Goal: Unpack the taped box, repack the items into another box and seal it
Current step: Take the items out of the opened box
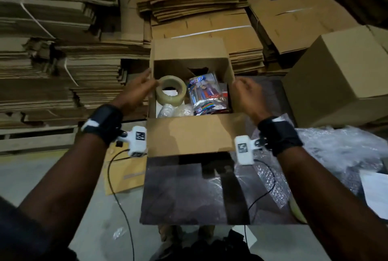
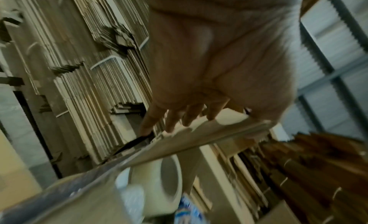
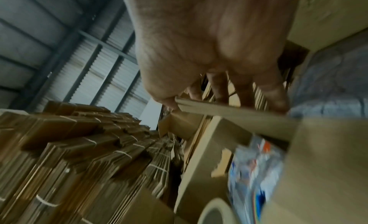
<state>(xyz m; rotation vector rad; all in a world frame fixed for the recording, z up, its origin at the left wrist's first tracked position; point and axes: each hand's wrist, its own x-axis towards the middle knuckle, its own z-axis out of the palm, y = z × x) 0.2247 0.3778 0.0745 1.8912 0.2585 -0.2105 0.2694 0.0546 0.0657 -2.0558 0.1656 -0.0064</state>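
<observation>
Forearms reach in from the near edge over a dark counter [image 1: 182, 189], and between them stands the open box [image 1: 190, 135], its near flap folded down toward the person. Starting on the left: the left hand [image 1: 134, 90] sits at the box's left side flap, fingers extended along the cardboard edge with the thumb on the other side, so it looks like a light pinch on that flap. Just right of it, inside the box, a tape roll [image 1: 171, 90] lies on top of clear wrapped bundles, and beside that a shiny packet of pens [image 1: 206, 95]. Further right, the right hand [image 1: 249, 97] has its fingers curled over the right flap, thumb underneath, clearly gripping it. My read: packing is done or nearly so, and the flaps come next, though that roll must come out before anything is sealed. Room is tight on the left, with stacked flat cardboard [image 1: 58, 67] close by, and a closed box [image 1: 340, 76] crowds the right; the far flap stands upright.
</observation>
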